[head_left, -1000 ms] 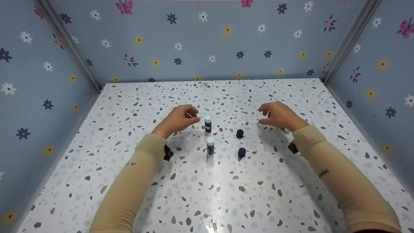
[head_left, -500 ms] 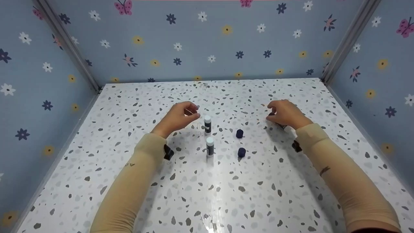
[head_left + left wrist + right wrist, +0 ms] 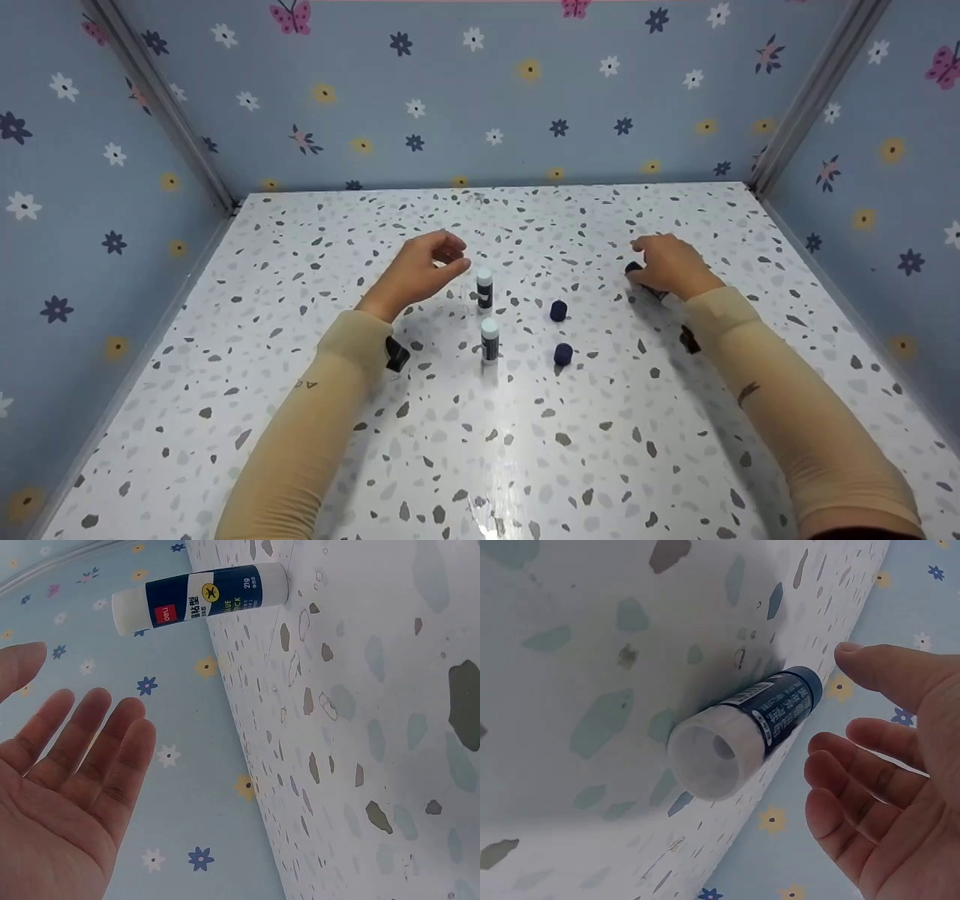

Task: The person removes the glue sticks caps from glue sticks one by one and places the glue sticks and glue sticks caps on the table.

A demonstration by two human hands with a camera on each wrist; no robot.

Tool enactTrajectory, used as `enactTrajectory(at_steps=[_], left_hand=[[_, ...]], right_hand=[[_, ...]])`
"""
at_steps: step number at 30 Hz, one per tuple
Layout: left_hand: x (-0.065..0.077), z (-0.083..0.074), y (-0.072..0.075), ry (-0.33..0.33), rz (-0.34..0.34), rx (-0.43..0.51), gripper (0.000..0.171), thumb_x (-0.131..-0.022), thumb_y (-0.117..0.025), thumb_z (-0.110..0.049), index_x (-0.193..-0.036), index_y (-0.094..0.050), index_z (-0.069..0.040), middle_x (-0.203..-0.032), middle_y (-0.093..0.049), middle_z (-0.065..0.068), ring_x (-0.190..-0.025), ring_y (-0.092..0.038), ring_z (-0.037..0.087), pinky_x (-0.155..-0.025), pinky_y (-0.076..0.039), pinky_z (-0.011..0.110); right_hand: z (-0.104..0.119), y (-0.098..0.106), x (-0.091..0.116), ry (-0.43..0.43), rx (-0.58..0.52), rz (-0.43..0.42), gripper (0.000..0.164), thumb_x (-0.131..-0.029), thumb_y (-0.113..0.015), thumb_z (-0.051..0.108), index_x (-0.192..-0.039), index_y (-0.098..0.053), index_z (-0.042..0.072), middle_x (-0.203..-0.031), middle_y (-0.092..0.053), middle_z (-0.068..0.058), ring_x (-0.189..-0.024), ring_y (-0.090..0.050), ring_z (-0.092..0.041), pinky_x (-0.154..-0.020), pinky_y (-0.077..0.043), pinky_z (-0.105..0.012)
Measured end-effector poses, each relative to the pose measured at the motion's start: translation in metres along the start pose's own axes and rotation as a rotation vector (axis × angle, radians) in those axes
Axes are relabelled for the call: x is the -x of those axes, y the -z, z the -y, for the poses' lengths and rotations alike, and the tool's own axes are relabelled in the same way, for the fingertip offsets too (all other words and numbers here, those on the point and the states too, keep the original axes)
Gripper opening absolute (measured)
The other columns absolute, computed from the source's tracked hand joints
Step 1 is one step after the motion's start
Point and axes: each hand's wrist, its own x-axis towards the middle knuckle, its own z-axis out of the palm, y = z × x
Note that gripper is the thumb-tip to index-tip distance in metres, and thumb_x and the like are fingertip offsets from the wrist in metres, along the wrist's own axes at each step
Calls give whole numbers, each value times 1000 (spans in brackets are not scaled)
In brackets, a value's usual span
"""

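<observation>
Two glue sticks stand upright near the middle of the table, their white tops bare: a rear glue stick and a front glue stick. My left hand hovers left of the rear one, fingers loosely bent and holding nothing; the left wrist view shows a labelled glue stick beyond the fingertips. Over a third glue stick, lying on its side with its navy cap on, is my right hand. Its thumb and fingers are spread, apart from the stick in the right wrist view.
Two navy caps, a rear cap and a front cap, rest on the speckled table to the right of the standing glue sticks. Blue flowered panels wall in the back and both sides.
My right hand has moved right and slightly away, over the lying glue stick, whose dark capped end now shows beside the thumb. The left hand has shifted slightly farther back.
</observation>
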Motion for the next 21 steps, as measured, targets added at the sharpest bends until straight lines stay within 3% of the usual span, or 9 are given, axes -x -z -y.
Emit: enactTrajectory(at_steps=[5,10,16,21], left_hand=[[0,-1,-1,-9,-15,2,34,-107,-69,-27,-133,-68,-4,-128,-73,15,-121,-69,31,-108,-55,50],[-1,-1,-1,-18,-18,6,35,-108,-69,-26,-134,-67,-3,-128,-73,15,-121,-70,31,-107,-56,50],[-1,-3,1,-27,-25,8,34,-108,-69,-26,-133,-68,-4,-128,-73,15,-121,-70,31,-106,-56,49],[-1,-4,2,-33,-30,9,33,-108,-69,-26,-133,-68,-4,-127,-73,14,-121,-70,30,-107,-56,50]], right_hand=[[-2,-3,-1,-40,5,29,62,-100,-74,24,-148,-55,-12,-147,-60,-36,-133,-60,-54,-112,-49,-67],[-2,-5,-2,-64,-2,52,60,-100,-73,21,-146,-55,-14,-144,-61,-38,-131,-62,-54,-112,-49,-66],[-3,-9,-4,-67,22,48,47,-98,-71,19,-131,-63,-13,-126,-69,-35,-108,-69,-45,-99,-55,-64],[-4,-11,-7,-64,39,61,33,-96,-71,15,-117,-67,-11,-111,-71,-30,-89,-65,-37,-86,-57,-59]])
